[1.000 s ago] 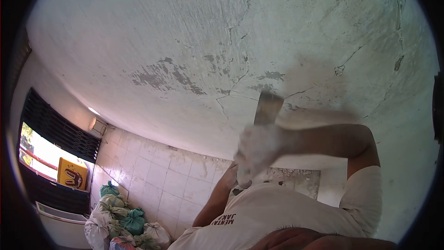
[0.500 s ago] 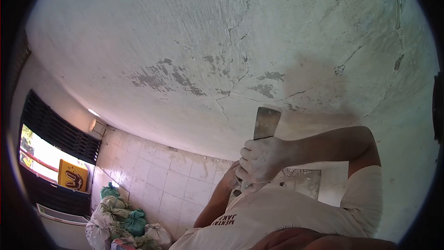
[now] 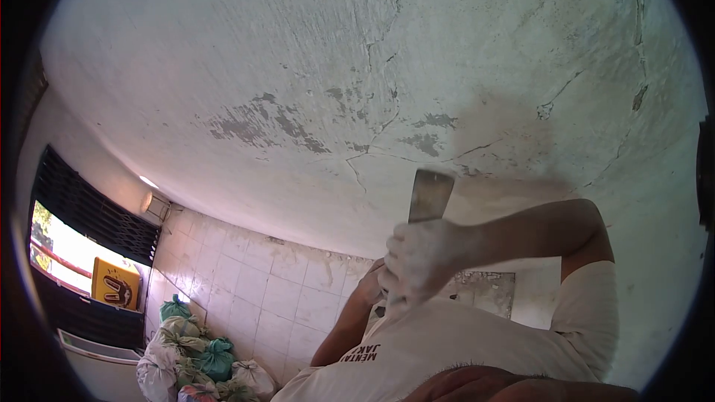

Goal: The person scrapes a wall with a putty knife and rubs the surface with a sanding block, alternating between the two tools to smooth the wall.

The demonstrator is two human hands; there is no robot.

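My right hand (image 3: pixel 426 257), dusted white, is shut on the handle of a metal scraper (image 3: pixel 430 195). The flat blade points up against the cracked, peeling ceiling (image 3: pixel 298 67), just below a bare grey patch (image 3: pixel 426 143). My right arm comes in bent from the right. My left hand (image 3: pixel 370 283) is raised against the underside of my right hand; its fingers are hidden, so its grip is unclear. My white shirt (image 3: pixel 447 342) fills the bottom of the view.
More bare patches (image 3: pixel 275 123) and long cracks cross the ceiling. A tiled wall (image 3: pixel 253 275) lies beyond. At lower left are a barred window (image 3: pixel 67 249), a yellow sign (image 3: pixel 115 283), tied bags (image 3: pixel 197 361) and a white tub (image 3: pixel 97 365).
The scraper blade has pulled back along the ceiling toward me from a slightly farther, blurred position. Both arms stay raised, and the right hand is slightly blurred again now.
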